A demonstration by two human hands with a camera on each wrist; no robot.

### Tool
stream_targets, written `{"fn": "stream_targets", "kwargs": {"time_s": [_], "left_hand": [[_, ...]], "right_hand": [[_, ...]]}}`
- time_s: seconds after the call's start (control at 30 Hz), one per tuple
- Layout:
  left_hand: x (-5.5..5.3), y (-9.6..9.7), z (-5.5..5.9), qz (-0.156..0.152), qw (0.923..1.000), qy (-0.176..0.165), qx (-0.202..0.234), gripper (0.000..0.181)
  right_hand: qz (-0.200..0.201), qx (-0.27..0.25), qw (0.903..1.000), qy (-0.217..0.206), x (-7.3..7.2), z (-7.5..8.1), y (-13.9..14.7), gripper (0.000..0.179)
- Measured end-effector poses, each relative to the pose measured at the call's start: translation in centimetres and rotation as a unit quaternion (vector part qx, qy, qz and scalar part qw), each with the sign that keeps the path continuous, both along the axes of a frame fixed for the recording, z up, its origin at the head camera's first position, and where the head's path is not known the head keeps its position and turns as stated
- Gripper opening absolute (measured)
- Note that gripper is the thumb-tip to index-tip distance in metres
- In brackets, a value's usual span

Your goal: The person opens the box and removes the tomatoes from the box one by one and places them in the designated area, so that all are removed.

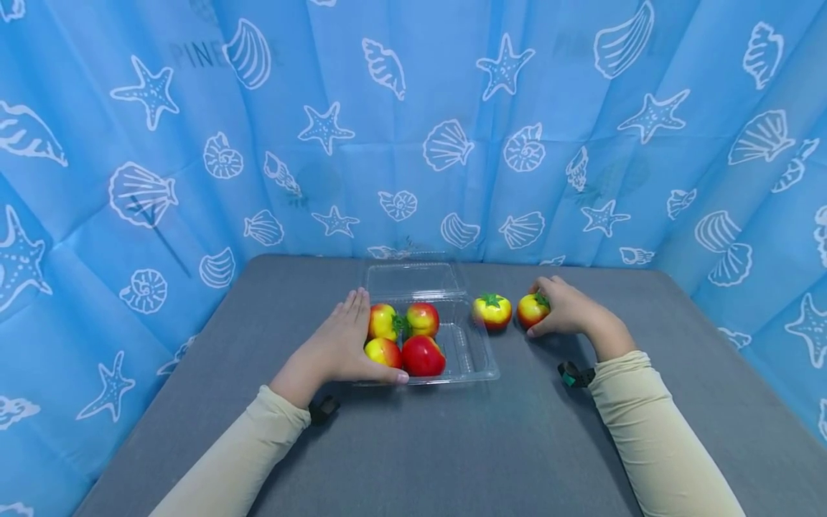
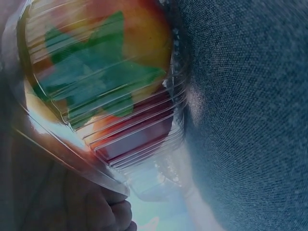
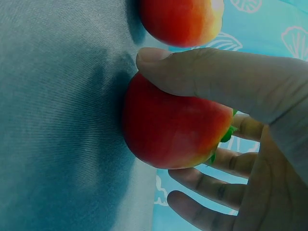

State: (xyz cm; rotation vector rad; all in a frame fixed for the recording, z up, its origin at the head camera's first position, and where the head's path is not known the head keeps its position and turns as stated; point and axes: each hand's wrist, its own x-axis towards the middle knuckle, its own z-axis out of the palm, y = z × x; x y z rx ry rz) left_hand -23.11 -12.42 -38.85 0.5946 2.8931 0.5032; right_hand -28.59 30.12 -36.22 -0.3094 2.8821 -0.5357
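A clear plastic clamshell box (image 1: 474, 352) stands with its lid (image 1: 413, 276) tipped back. Several red-and-yellow toy tomatoes (image 1: 423, 356) sit in its left part. My left hand (image 1: 342, 345) lies along the box's left side, fingers straight, thumb reaching over the front rim; in the left wrist view a green calyx (image 2: 96, 72) shows through the ribbed wall. To the right of the box, my right hand (image 1: 568, 307) holds another tomato (image 3: 175, 125) between thumb and fingers, low over the tabletop. A further tomato (image 1: 492, 313) rests between that one and the box.
The grey cloth-covered table (image 1: 439, 445) ends at a blue curtain (image 1: 400, 143) printed with white shells and starfish. Dark bands (image 1: 575, 375) are at both wrists, below light sleeves (image 1: 652, 424).
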Motion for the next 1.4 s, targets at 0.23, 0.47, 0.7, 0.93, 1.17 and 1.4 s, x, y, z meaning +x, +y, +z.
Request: {"fn": "stream_targets", "kwargs": {"time_s": [0.23,0.47,0.7,0.93,1.17,1.4], "left_hand": [[-0.1,0.2,0.0,-0.003,1.0,0.001,-0.001,0.153],[-0.3,0.4,0.1,-0.004,1.0,-0.002,-0.006,0.153],[-0.4,0.3,0.1,-0.006,0.9999,-0.003,-0.009,0.152],[-0.2,0.2,0.2,-0.004,0.9999,-0.005,-0.012,0.153],[-0.1,0.1,0.3,-0.002,0.9999,-0.006,-0.01,0.153],[0.0,0.0,0.4,-0.001,0.9999,-0.009,-0.006,0.153]], "right_hand": [[0.005,-0.002,1.0,-0.003,0.4,0.1,0.2,0.085],[0.004,-0.006,1.0,-0.002,0.8,0.4,0.2,0.082],[0.011,-0.012,0.9998,0.008,1.0,1.0,0.1,0.077],[0.033,-0.026,0.9985,0.036,1.5,2.1,-0.9,0.072],[0.061,-0.056,0.9949,0.058,2.2,3.1,-2.4,0.067],[0.099,-0.117,0.9857,0.071,2.1,3.0,-3.5,0.059]]}}
